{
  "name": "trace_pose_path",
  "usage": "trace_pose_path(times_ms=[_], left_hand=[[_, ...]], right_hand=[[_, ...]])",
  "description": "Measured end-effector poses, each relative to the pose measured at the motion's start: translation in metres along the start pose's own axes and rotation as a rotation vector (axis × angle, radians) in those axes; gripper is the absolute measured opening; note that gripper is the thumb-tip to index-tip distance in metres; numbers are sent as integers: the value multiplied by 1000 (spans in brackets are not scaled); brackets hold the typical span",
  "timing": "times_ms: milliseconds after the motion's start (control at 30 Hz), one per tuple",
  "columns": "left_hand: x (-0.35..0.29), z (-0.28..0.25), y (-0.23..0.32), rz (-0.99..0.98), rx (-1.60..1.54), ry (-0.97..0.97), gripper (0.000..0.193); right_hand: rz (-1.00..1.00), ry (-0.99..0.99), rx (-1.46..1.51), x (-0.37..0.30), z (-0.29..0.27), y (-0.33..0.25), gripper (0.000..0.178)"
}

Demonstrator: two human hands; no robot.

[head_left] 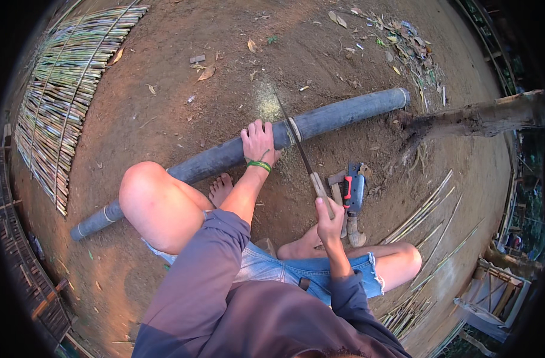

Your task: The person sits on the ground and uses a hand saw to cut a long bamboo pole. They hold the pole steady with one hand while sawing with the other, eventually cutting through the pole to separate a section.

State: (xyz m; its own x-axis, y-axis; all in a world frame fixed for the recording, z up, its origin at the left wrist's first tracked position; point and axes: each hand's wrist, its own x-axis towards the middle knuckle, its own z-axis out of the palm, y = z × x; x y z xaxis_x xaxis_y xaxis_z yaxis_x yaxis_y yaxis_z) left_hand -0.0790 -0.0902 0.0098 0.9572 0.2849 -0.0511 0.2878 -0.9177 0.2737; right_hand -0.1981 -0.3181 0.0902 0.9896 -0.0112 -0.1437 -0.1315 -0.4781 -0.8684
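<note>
A long dark bamboo pole [353, 114] lies slantwise across the ground ahead of me, with a pale ring around it near the middle. My left hand [260, 142] is wrapped over the top of the pole, just left of that ring. A green band circles the left wrist. In my right hand [330, 222] is the wooden handle of a handsaw [300, 149]. The narrow blade lies across the pole at the pale ring, its tip pointing away from me. Pale sawdust [269, 106] is scattered on the soil just beyond the pole, near the blade.
A blue-grey sheath [356, 186] and a tool with a red and black grip [347, 187] lie right of the saw handle. Bundled thin sticks [76, 89] form a mat at far left. A tree trunk [475, 119] stands at right, near loose sticks [424, 209].
</note>
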Motion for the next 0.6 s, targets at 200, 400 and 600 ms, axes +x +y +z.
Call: trace_pose_path(times_ms=[200,400,600], left_hand=[[14,2,-14,39,-63,-47,71],[13,5,-16,84,-91,33,71],[7,15,-20,98,-57,72,73]], right_hand=[[12,-119,22,23,8,-30,30],[-85,-161,-18,31,3,-11,29],[-11,-147,-19,53,31,-54,34]])
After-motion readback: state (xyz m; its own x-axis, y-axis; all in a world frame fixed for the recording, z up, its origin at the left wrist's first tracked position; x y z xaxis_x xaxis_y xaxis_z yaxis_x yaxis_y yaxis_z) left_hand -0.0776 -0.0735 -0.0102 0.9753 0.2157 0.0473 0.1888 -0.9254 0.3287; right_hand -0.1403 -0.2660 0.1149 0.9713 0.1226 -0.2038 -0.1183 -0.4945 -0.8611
